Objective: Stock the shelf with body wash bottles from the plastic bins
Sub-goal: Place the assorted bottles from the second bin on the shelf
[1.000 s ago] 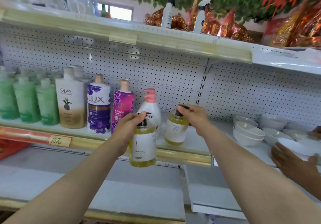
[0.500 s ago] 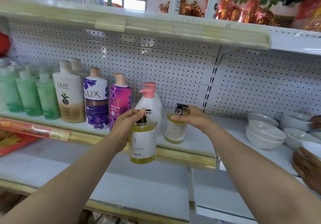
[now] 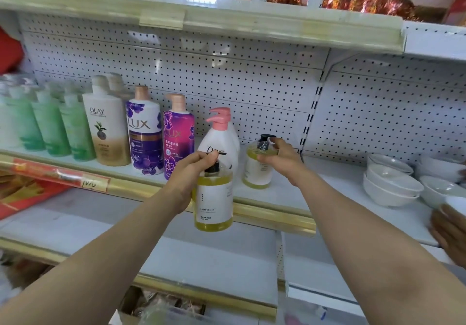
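Rows of green bottles [image 3: 50,127] are sitting at the far left of the shelf [image 3: 335,175]. Next come a cream bottle [image 3: 106,133], purple bottles [image 3: 145,133] and a white bottle [image 3: 222,140] with a pink pump, all packed shoulder to shoulder.

This next bit is what's making me nervous. The left hand [image 3: 191,173] is pinching a yellow bottle [image 3: 213,198] by just its black pump, fingers curled over the top. The bottle is dangling in the air out in front of the shelf's gold edge, with its bottom hanging lower than the shelf surface. A grip that thin on a full bottle is asking for a slip, or for the base clipping that edge on the way in. Any gap it's heading for looks tight too, so it could be knocking the white bottle into the purple ones like dominoes.

The right hand [image 3: 280,158] is wrapping its fingers round the neck of a second yellow bottle [image 3: 257,170], which is standing on the shelf just right of the white bottle. Letting go while it's leaning at all means it's toppling.

Further right, stacked bowls [image 3: 390,183] are sitting near that elbow, and somebody else's hand [image 3: 451,233] is working there too.
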A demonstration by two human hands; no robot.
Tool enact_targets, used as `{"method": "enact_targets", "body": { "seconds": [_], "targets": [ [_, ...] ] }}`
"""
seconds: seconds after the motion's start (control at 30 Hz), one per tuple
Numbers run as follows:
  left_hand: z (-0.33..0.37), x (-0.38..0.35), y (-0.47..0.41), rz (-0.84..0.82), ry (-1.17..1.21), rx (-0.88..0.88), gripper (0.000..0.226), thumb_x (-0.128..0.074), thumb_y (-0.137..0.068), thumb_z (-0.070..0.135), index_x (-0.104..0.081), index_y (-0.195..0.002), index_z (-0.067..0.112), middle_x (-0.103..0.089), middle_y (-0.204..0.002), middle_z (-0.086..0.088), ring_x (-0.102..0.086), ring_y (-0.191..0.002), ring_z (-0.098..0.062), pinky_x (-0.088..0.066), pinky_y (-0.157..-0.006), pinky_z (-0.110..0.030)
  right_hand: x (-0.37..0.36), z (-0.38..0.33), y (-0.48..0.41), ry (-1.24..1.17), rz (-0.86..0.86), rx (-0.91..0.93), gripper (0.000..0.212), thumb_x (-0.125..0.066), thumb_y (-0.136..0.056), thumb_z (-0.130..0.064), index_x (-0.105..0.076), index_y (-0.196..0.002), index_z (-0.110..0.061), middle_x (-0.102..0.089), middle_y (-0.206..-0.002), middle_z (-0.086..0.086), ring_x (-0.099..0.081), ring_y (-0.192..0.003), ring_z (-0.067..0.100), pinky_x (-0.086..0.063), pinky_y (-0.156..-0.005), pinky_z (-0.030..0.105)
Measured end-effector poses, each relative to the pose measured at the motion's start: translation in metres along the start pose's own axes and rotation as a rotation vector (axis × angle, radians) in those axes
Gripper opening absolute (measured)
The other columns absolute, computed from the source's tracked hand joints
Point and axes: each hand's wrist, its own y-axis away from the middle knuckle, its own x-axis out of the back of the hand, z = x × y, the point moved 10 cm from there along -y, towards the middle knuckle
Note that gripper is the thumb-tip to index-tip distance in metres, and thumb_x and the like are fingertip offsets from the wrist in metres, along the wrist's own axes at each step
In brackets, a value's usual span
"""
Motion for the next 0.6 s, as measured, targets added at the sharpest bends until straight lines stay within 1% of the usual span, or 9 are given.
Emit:
{"method": "enact_targets", "body": {
  "seconds": [0.07,0.17,0.23,0.3,0.4,0.47,0.53,0.57,0.6],
  "targets": [
    [0.0,0.001,0.001,0.001,-0.004,0.003,0.026,-0.071,-0.084,0.041,-0.067,-0.088,0.015,-0.071,-0.108,-0.015,-0.063,-0.109,-0.04,-0.046,-0.101,-0.058,0.0,-0.004,0.003,-0.008,0.008,0.0,0.088,-0.078,-0.084,-0.027,-0.026,-0.156,-0.023,-0.036,-0.155,0.004,-0.041,-0.138,0.026,-0.036,-0.105,0.033],
    [-0.001,0.0,0.002,0.004,-0.008,0.006,0.03,-0.074,-0.079,0.045,-0.068,-0.086,0.017,-0.073,-0.106,-0.012,-0.065,-0.108,-0.038,-0.047,-0.101,-0.058,-0.002,-0.004,0.006,-0.054,-0.013,-0.032,0.095,-0.072,-0.09,-0.023,-0.007,-0.16,-0.022,-0.027,-0.162,0.002,-0.033,-0.145,0.025,-0.032,-0.111,0.035],
    [-0.001,-0.003,0.003,-0.005,-0.005,0.005,0.025,-0.074,-0.081,0.043,-0.069,-0.082,0.018,-0.073,-0.104,-0.011,-0.065,-0.107,-0.037,-0.047,-0.101,-0.057,-0.006,-0.005,0.01,-0.049,-0.031,-0.041,0.1,-0.069,-0.092,-0.028,0.003,-0.159,-0.022,-0.023,-0.163,0.002,-0.031,-0.146,0.026,-0.031,-0.112,0.036],
    [0.001,-0.007,0.004,-0.01,-0.01,0.003,0.022,-0.073,-0.082,0.041,-0.069,-0.076,0.02,-0.073,-0.102,-0.011,-0.064,-0.108,-0.038,-0.047,-0.101,-0.056,-0.008,-0.009,0.015,-0.052,-0.026,-0.032,0.102,-0.069,-0.091,-0.032,0.007,-0.159,-0.021,-0.026,-0.162,0.003,-0.033,-0.145,0.027,-0.033,-0.108,0.035],
    [0.009,-0.014,0.006,-0.039,-0.028,-0.011,0.029,-0.075,-0.071,0.05,-0.068,-0.074,0.022,-0.072,-0.099,-0.009,-0.062,-0.109,-0.038,-0.044,-0.104,-0.057,0.001,-0.013,0.023,-0.134,0.088,-0.013,0.099,-0.072,-0.089,-0.033,-0.003,-0.16,-0.021,-0.028,-0.161,0.003,-0.032,-0.145,0.025,-0.033,-0.11,0.036],
    [0.016,-0.018,0.005,-0.061,-0.032,-0.029,0.029,-0.075,-0.073,0.05,-0.068,-0.077,0.022,-0.072,-0.097,-0.009,-0.064,-0.105,-0.035,-0.045,-0.103,-0.056,0.014,-0.015,0.03,-0.193,0.214,0.011,0.091,-0.073,-0.088,-0.036,-0.017,-0.158,-0.021,-0.033,-0.158,0.004,-0.037,-0.142,0.023,-0.036,-0.109,0.035],
    [0.024,-0.023,0.003,-0.076,-0.024,-0.047,0.026,-0.073,-0.081,0.045,-0.068,-0.081,0.019,-0.072,-0.1,-0.011,-0.065,-0.098,-0.03,-0.046,-0.1,-0.054,0.025,-0.023,0.045,-0.228,0.307,0.05,0.077,-0.072,-0.088,-0.039,-0.034,-0.152,-0.02,-0.048,-0.145,0.002,-0.048,-0.13,0.018,-0.041,-0.099,0.03],
    [0.029,-0.026,0.002,-0.079,-0.022,-0.057,0.028,-0.072,-0.082,0.045,-0.067,-0.082,0.018,-0.072,-0.101,-0.011,-0.065,-0.097,-0.029,-0.046,-0.099,-0.054,0.029,-0.029,0.054,-0.243,0.319,0.073,0.068,-0.072,-0.088,-0.041,-0.043,-0.146,-0.02,-0.055,-0.136,0.0,-0.052,-0.122,0.016,-0.042,-0.094,0.027],
    [0.034,-0.029,0.001,-0.08,-0.021,-0.069,0.032,-0.072,-0.081,0.046,-0.066,-0.084,0.015,-0.072,-0.103,-0.011,-0.065,-0.097,-0.029,-0.047,-0.098,-0.053,0.028,-0.035,0.061,-0.274,0.279,0.09,0.059,-0.072,-0.087,-0.043,-0.053,-0.138,-0.021,-0.06,-0.128,-0.003,-0.056,-0.117,0.013,-0.043,-0.091,0.027]
  ]
}}
